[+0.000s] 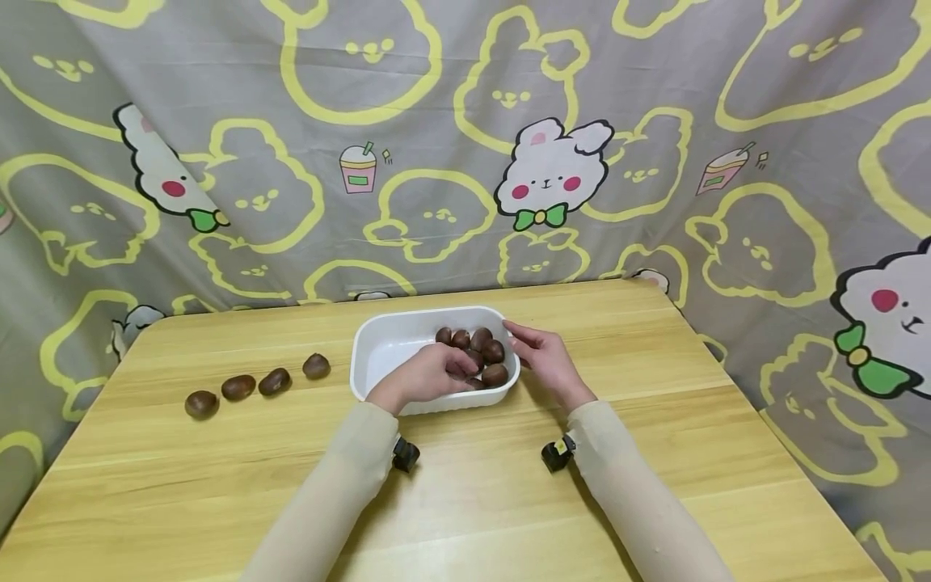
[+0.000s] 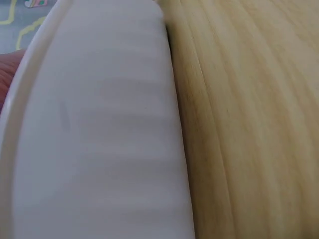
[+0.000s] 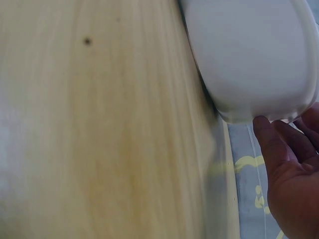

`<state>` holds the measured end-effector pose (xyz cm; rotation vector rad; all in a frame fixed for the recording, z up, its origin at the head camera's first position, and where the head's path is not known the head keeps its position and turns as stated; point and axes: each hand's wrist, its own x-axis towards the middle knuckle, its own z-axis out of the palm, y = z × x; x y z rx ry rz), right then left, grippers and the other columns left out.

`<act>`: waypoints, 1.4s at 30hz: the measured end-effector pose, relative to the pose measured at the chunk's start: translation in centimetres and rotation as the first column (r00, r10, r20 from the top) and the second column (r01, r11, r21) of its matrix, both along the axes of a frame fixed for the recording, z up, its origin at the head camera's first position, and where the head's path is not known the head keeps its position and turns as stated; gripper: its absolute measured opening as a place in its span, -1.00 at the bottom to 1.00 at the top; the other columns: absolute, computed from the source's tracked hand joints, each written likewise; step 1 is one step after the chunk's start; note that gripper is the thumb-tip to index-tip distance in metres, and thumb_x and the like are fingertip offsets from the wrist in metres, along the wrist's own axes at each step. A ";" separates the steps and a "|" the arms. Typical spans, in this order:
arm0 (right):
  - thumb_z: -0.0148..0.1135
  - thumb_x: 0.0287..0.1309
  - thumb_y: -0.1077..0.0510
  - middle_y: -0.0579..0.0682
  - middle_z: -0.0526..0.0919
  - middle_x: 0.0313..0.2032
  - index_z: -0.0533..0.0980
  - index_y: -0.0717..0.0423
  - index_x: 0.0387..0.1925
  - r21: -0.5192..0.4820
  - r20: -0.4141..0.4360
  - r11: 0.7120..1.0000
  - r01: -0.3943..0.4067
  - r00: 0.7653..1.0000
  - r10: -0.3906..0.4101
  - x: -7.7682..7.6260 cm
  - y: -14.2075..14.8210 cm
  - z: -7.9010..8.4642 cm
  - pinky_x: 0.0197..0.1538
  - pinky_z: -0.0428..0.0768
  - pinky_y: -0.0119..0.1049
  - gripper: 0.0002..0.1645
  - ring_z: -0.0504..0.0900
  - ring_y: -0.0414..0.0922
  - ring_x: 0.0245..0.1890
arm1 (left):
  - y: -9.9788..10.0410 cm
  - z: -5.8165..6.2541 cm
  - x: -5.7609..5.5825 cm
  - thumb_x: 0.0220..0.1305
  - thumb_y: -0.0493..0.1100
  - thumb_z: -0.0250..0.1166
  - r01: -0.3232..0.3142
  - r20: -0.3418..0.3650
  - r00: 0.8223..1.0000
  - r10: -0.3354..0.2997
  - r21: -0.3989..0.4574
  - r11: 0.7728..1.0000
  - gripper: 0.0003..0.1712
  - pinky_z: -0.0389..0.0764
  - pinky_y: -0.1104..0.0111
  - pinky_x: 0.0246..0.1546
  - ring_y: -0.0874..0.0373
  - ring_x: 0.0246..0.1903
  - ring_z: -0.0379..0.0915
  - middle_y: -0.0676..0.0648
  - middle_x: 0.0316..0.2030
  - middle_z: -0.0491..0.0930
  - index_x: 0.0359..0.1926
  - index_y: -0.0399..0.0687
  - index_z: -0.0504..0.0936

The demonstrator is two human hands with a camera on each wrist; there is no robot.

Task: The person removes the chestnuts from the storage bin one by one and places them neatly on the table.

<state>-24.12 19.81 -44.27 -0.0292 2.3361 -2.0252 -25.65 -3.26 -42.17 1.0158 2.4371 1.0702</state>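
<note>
A white plastic basin (image 1: 389, 322) stands on the wooden table with several brown chestnuts (image 1: 494, 375) gathered in its right half. My left hand (image 1: 425, 373) reaches over the near rim and down among them. Its fingertips are partly hidden between the chestnuts, so I cannot tell whether they pinch one. At the basin's right end, my right hand (image 1: 547, 360) holds the rim, with fingers (image 3: 269, 142) against the outer wall in the right wrist view. The basin's wall (image 2: 99, 124) fills much of the left wrist view.
Left of the basin, several chestnuts (image 1: 275, 381) lie on the table (image 1: 465, 493) in a loose slanting row, spaced apart. A patterned grey curtain (image 1: 436, 145) hangs behind the table and along its sides. Both sleeved wrists carry small black cameras (image 1: 406, 454).
</note>
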 end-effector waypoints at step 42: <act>0.13 0.40 0.26 0.15 0.44 0.27 0.45 0.17 0.29 -0.023 0.005 1.000 0.006 1.000 -0.006 -0.1 -0.2 0.0 0.07 0.56 -0.27 -0.54 0.50 0.04 0.19 | -1.7 1.1 -1.1 0.09 -0.15 0.51 0.017 0.047 0.999 -0.019 0.026 0.999 -0.67 0.58 0.29 -0.11 0.17 -0.22 0.57 0.11 -0.27 0.67 -0.09 -0.12 0.74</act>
